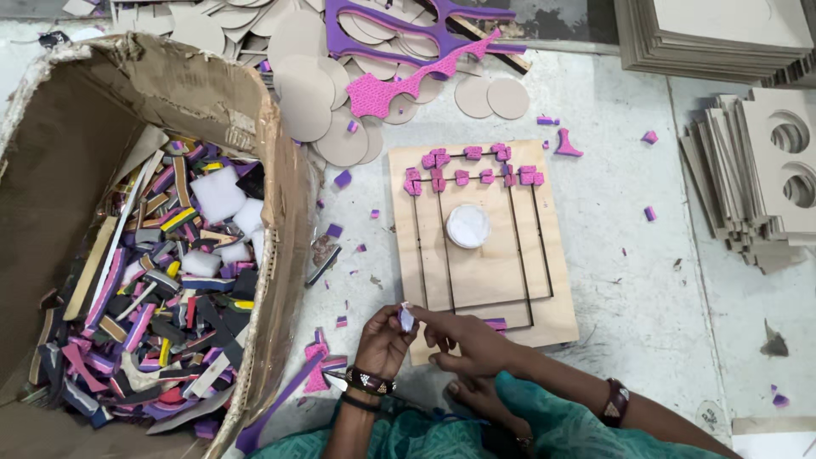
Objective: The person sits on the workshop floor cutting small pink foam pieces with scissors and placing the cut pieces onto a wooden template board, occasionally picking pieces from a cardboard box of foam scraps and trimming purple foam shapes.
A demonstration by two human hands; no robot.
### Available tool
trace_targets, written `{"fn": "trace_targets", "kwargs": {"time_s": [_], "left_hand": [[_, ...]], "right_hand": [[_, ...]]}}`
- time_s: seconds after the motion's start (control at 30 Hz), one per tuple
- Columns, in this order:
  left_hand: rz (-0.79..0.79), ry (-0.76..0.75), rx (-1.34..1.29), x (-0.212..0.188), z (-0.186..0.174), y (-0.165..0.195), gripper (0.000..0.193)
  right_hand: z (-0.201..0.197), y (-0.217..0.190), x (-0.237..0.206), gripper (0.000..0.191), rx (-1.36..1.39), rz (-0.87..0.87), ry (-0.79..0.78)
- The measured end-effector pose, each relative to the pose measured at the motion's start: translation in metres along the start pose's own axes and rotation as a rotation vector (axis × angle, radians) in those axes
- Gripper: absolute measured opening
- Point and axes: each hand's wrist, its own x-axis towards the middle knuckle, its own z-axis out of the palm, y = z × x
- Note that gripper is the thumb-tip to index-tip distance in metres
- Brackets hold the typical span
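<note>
My left hand (382, 340) and my right hand (463, 340) meet near the front edge of a wooden cutting board (544, 314) with black blade lines. Together they pinch a small white and purple foam piece (406, 318) between the fingertips. Small pink foam blocks (472, 168) sit along the board's far end. A round white disc (468, 226) lies in the middle of the board. My left wrist wears beaded bangles, my right wrist a dark bracelet.
A large torn cardboard box (285, 212) at left holds several coloured foam scraps. Round cardboard discs (306, 93) and purple foam offcuts (408, 34) lie at the back. Stacks of cardboard sheets (748, 178) with round holes stand at right. Tiny foam bits dot the floor.
</note>
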Motion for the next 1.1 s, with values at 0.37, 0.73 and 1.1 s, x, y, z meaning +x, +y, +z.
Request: {"fn": "trace_targets", "kwargs": {"time_s": [0.37,0.73,1.1], "left_hand": [[0.008,-0.021,0.029,0.0,0.015,0.005,0.032],[0.135,0.207,0.328,0.013,0.037,0.01,0.043],[0.234,0.169,0.276,0.067,0.099,-0.003,0.036]], "right_hand": [[0.019,0.023,-0.023,0.069,0.087,-0.118,-0.088],[0.067,0.11,-0.129,0.053,1.168,0.373,0.099],[0.04,0.129,-0.161,0.048,1.393,0.368,0.031]]}}
